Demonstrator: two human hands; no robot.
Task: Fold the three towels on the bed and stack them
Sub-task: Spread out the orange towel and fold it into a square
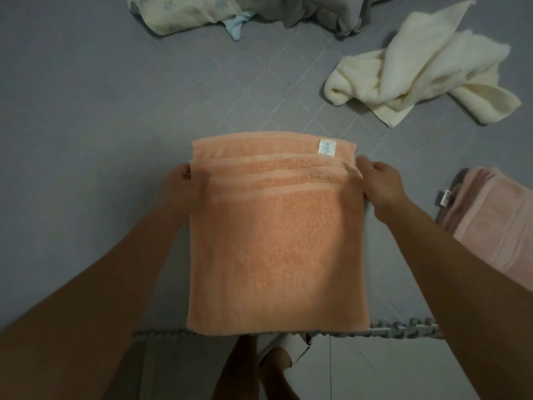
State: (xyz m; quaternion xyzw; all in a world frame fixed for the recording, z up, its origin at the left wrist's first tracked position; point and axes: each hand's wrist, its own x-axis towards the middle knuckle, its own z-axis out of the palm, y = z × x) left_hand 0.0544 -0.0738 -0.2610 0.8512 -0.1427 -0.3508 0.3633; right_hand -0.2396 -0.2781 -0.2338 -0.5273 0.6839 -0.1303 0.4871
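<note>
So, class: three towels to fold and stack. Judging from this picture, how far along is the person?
Done: the pink towel lies folded at the right edge of the bed. In hand: the orange towel, partly folded, with the left hand and right hand gripping its two sides. Left: the cream towel lies crumpled at the far right, and nothing is stacked yet.

Peach, cream and pink on grey

Between the hands lay an orange-peach towel (pixel 277 241); beyond the right hand (pixel 380 186) a cream towel (pixel 418 70); just outside it a pale pink towel (pixel 496 223), all on grey diamond-stitched bedding (pixel 101 111).
</note>
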